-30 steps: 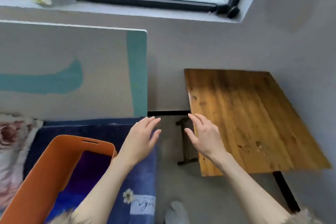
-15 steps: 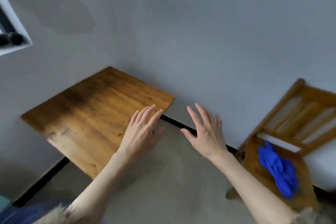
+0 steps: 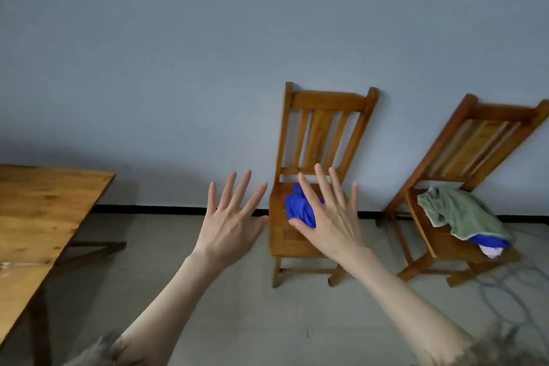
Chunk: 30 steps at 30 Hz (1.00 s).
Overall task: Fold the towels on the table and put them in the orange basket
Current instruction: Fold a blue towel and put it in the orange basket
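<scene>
My left hand (image 3: 230, 221) and my right hand (image 3: 328, 217) are raised side by side in front of me, fingers straight and spread, holding nothing. Behind my right hand a crumpled blue towel (image 3: 298, 208) lies on the seat of a wooden chair (image 3: 319, 125) against the wall, partly hidden by my fingers. On a second chair (image 3: 475, 140) to the right lies a green towel (image 3: 454, 211), draped over blue and pale pink cloth (image 3: 491, 244). The wooden table (image 3: 38, 211) shows at the left edge with a bare top. The orange basket is out of view.
A grey wall with a black skirting line (image 3: 166, 208) runs behind the chairs. Grey cables (image 3: 511, 297) loop on the concrete floor below the right chair. Open floor lies between the table and the chairs.
The view has swung to the right, from the orange basket and table toward the two chairs with towels. Both hands stayed raised and have spread their fingers wider.
</scene>
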{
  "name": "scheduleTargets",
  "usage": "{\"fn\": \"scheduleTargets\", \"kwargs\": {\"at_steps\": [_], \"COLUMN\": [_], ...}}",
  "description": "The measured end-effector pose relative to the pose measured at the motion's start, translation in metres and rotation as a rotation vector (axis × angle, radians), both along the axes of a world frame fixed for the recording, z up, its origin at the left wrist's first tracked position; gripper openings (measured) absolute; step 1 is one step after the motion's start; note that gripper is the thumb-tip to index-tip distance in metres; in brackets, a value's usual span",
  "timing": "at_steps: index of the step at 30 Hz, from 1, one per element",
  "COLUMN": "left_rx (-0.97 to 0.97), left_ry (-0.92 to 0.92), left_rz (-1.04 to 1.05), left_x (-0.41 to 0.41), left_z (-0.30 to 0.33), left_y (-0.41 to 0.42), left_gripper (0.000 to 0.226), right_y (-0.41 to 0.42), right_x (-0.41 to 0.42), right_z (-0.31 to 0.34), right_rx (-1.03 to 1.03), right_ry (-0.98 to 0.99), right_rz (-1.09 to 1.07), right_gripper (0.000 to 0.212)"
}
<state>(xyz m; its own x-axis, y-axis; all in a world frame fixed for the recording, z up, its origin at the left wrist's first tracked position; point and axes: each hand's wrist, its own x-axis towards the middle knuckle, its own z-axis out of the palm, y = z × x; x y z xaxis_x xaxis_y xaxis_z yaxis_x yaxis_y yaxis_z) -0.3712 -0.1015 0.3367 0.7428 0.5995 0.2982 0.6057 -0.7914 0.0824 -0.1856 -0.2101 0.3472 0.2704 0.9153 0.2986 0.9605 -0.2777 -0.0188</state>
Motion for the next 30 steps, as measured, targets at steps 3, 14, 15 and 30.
{"fn": "scheduleTargets", "kwargs": {"at_steps": [3, 14, 15, 30], "left_rx": [-0.02, -0.257, -0.281, -0.535], "left_ry": [0.057, 0.286, 0.313, 0.441], "left_rz": [-0.055, -0.153, -0.163, -0.146], "left_x": [0.053, 0.193, 0.204, 0.277], "left_z": [-0.017, -0.143, -0.159, -0.381], "left_y": [0.002, 0.072, 0.08, 0.085], "left_gripper": [0.062, 0.062, 0.062, 0.089], "right_y": [-0.013, 0.045, 0.053, 0.074], "right_x": [0.051, 0.188, 0.199, 0.248], "right_z": [-0.018, -0.132, -0.146, -0.374], "right_rx": [-0.041, -0.268, -0.297, -0.486], "right_ry": [0.002, 0.104, 0.125, 0.419], "right_rz": [-0.065, -0.183, -0.193, -0.276], "right_gripper": [0.093, 0.089, 0.088, 0.035]}}
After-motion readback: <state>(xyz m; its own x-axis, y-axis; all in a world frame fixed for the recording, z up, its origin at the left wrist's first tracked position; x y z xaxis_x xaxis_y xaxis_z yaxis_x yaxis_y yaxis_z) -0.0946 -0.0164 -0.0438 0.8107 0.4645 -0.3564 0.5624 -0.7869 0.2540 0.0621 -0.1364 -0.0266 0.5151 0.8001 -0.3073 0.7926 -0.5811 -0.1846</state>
